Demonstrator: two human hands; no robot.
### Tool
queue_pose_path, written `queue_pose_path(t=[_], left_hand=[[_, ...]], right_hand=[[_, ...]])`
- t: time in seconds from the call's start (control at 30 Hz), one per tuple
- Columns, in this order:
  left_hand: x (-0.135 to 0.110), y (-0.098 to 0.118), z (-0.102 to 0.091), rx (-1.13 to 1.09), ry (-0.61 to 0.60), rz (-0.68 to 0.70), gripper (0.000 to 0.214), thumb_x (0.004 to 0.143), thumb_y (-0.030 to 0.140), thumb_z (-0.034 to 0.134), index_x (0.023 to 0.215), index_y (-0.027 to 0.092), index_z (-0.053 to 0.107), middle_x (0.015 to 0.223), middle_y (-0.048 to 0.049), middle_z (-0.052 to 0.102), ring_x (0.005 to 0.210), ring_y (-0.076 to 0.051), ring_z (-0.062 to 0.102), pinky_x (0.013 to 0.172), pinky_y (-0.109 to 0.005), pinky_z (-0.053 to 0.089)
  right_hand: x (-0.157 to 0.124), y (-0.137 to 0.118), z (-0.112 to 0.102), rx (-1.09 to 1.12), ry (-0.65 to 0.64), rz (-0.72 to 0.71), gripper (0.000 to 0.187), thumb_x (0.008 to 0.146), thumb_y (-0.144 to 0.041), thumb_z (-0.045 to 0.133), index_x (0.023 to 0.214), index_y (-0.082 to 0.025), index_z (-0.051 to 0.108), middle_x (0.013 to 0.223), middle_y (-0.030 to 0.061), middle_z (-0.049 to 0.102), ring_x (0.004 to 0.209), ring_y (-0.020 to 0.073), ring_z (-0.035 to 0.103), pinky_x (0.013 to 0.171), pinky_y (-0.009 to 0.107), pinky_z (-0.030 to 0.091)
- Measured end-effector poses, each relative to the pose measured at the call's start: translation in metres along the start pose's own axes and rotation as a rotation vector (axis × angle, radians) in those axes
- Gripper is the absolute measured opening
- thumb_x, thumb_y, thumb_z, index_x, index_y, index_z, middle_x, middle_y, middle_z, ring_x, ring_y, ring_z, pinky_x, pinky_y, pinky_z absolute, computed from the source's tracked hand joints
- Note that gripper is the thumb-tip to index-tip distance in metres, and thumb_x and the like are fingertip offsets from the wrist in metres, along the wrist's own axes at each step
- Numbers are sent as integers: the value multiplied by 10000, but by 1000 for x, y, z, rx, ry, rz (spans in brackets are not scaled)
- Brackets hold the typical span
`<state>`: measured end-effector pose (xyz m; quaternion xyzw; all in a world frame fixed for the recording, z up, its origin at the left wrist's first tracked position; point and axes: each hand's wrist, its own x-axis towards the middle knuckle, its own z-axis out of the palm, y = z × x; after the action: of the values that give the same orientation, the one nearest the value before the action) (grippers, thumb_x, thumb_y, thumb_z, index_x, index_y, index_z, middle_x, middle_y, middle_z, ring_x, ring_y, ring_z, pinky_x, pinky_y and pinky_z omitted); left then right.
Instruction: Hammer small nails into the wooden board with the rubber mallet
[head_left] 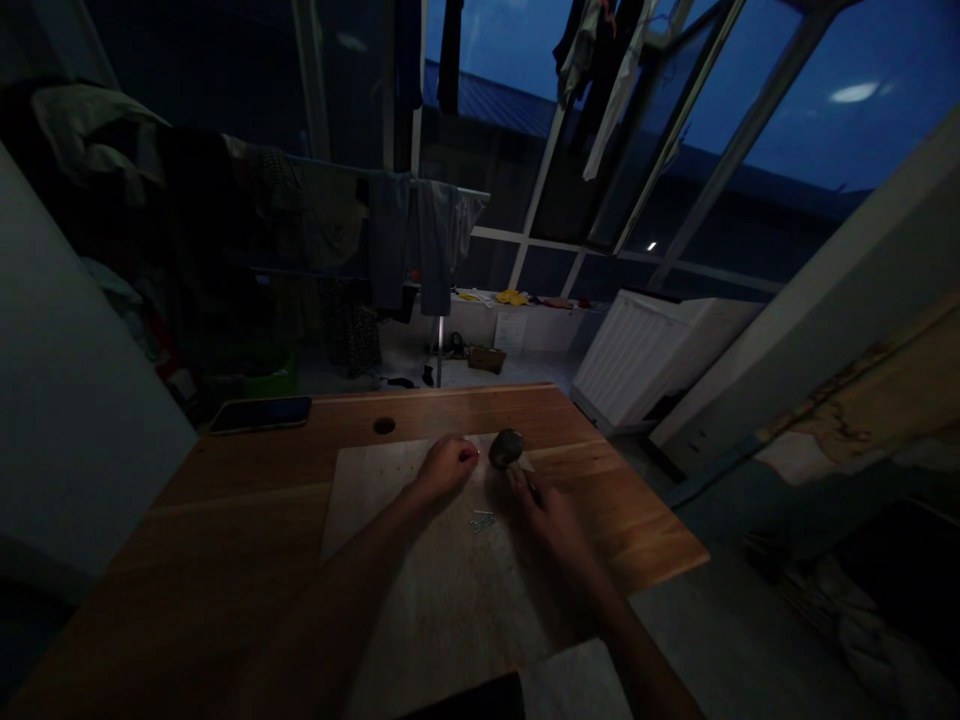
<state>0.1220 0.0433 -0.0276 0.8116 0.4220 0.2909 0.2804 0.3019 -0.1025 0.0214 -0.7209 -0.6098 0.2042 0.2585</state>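
A pale wooden board [442,580] lies on the wooden table. At its far part my left hand [446,463] is closed in a pinch, low over the surface, with a small glint at the fingertips that looks like a nail, mostly hidden by the fingers. My right hand [551,515] grips the handle of a hammer [507,449]. Its dark round head is just right of my left fingertips, apart from them. Between my forearms a few loose nails [482,520] lie on the board. Several small dots mark the board left of my left hand; whether they are nail heads or holes, I cannot tell.
A phone [261,414] lies at the table's far left corner, near a dark round hole [384,426]. The table [225,520] ends at the right past my right arm. Beyond it stand a laundry rack [420,240] and a white ribbed appliance [637,350]. Light is dim.
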Motion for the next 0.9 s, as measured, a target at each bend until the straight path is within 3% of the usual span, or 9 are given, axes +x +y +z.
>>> queue_pose_path(t=[0.2,0.43,0.6,0.9], left_hand=[[1,-1,2,-34,25,-34,148,837,251,662,855,180,792,881,-37,750,845,-183,654,789,-268,484],[4,-3,2,-85,16,-13,174,824,216,641,816,178,810,854,-36,772,810,-183,669,803,-277,495],[4,-3,1,-92,35,-3,177,845,267,664,859,197,825,912,-39,799,864,-198,696,853,-290,504],[4,-1,1,-73,25,-35,191,849,223,649,881,204,836,932,-34,806,865,-188,702,840,-276,503]], right_hand=[[12,-25,3,-31,11,-16,459,1052,-382,403,1378,-170,646,1209,145,784,1110,292,741,904,321,522],[14,-29,6,-38,-7,-62,472,1053,-396,384,1356,-161,658,1145,155,794,1065,292,750,858,313,518],[11,-37,-3,-93,39,-10,481,1067,-408,352,1390,-190,633,1085,141,807,997,282,765,786,296,506],[10,-39,-2,-43,2,-41,470,1061,-388,383,1396,-174,633,1139,157,795,1054,299,757,838,314,517]])
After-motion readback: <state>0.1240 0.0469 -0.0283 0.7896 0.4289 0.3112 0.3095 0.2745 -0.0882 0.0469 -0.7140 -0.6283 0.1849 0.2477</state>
